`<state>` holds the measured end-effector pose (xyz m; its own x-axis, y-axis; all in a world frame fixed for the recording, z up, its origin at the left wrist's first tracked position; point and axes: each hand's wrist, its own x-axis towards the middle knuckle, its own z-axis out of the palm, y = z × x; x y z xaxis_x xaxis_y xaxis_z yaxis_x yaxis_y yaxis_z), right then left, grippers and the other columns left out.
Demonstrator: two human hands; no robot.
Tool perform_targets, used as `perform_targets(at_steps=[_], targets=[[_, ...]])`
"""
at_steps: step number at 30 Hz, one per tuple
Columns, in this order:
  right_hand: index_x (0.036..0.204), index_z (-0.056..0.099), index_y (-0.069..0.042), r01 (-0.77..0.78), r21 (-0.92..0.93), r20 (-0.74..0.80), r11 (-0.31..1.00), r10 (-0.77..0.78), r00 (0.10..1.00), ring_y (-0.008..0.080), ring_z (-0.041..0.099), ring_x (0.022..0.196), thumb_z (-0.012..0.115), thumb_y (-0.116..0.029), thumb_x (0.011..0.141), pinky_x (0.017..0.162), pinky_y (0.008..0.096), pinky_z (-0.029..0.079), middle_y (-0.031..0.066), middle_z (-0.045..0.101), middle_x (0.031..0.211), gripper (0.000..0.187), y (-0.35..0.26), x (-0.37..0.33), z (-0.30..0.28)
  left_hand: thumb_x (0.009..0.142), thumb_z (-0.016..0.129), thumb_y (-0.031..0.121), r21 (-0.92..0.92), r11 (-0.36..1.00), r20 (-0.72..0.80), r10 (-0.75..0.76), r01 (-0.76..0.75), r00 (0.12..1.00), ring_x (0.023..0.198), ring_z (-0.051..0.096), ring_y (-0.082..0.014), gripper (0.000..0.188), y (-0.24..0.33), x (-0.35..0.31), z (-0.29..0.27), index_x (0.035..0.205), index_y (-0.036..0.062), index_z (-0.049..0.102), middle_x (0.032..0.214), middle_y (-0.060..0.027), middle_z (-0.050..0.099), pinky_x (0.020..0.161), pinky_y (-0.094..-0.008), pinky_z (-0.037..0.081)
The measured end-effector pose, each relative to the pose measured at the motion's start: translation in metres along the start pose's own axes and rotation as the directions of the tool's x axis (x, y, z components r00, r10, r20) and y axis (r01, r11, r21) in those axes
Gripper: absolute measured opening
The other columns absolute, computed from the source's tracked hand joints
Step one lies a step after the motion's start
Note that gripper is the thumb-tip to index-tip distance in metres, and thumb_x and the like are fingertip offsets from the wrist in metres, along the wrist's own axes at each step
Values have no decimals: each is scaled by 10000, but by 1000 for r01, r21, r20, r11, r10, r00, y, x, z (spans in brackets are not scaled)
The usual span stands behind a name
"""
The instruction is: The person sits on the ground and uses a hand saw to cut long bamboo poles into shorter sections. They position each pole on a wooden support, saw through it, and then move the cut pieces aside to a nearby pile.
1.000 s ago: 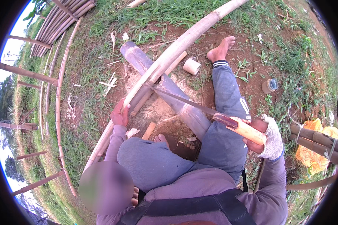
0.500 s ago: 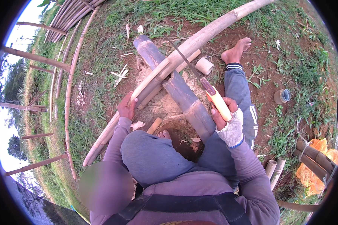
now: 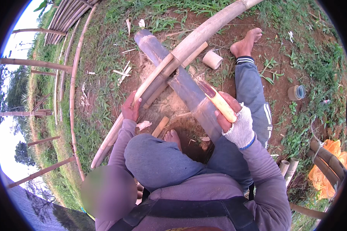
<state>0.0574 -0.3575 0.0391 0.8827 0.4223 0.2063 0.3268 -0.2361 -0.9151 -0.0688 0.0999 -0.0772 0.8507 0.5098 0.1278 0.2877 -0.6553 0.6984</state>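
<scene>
Here, knit-gloved right hand [image 3: 239,122] clamped round smooth handle [image 3: 222,105], left hand [image 3: 130,109] apparently gripping curved bamboo pole [image 3: 211,30]

this is an open-air bamboo-working spot: grass [image 3: 169,15] grows at twelve o'clock, bare reddish soil [image 3: 275,98] shows at three, trees [image 3: 17,88] stand at nine, stacked poles [image 3: 63,21] toward ten-thirty, a cut bamboo ring [image 3: 213,60] lies at one, and sawdust [image 3: 162,103] spreads beneath a bamboo pole [image 3: 181,52].
</scene>
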Motion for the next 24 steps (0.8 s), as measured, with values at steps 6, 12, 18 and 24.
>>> perform_targets(at_steps=[6, 12, 18, 24], targets=[[1389, 655, 24, -65, 30, 30, 997, 64, 997, 269, 776, 1070, 725, -83, 948, 940, 368, 586, 186, 777, 1208, 459, -2, 5, -4, 967, 815, 232, 43, 999, 1, 1, -1, 1000, 1304, 685, -254, 493, 1, 0, -2, 1400, 19, 714, 1387, -157, 742, 1142, -368, 501], [1356, 710, -50, 60, -27, -76, 998, -62, 995, 350, 772, 834, 760, -150, 910, 742, 395, 600, 200, 782, 996, 459, 12, 28, 16, 964, 821, 239, -19, 999, -3, -36, 36, 999, 1299, 687, -241, 491, 4, -1, 1, 1394, 23, 720, 1380, -149, 747, 1135, -363, 505], [1382, 666, -6, -47, 31, -19, 998, 47, 999, 290, 790, 962, 696, -87, 933, 866, 344, 592, 187, 780, 1113, 457, 5, -4, -2, 964, 828, 263, 61, 998, -6, 19, -19, 1000, 1288, 695, -245, 499, 4, -2, -3, 1392, 30, 721, 1364, -152, 754, 1127, -369, 512], [1363, 672, -7, 25, -14, -45, 1000, -25, 999, 234, 775, 923, 688, -63, 939, 831, 342, 593, 160, 777, 1081, 428, 18, 34, 25, 999, 801, 289, 36, 998, 51, -49, 47, 998, 1360, 647, -246, 527, 9, -2, -2, 1449, 44, 680, 1443, -140, 710, 1173, -368, 470]])
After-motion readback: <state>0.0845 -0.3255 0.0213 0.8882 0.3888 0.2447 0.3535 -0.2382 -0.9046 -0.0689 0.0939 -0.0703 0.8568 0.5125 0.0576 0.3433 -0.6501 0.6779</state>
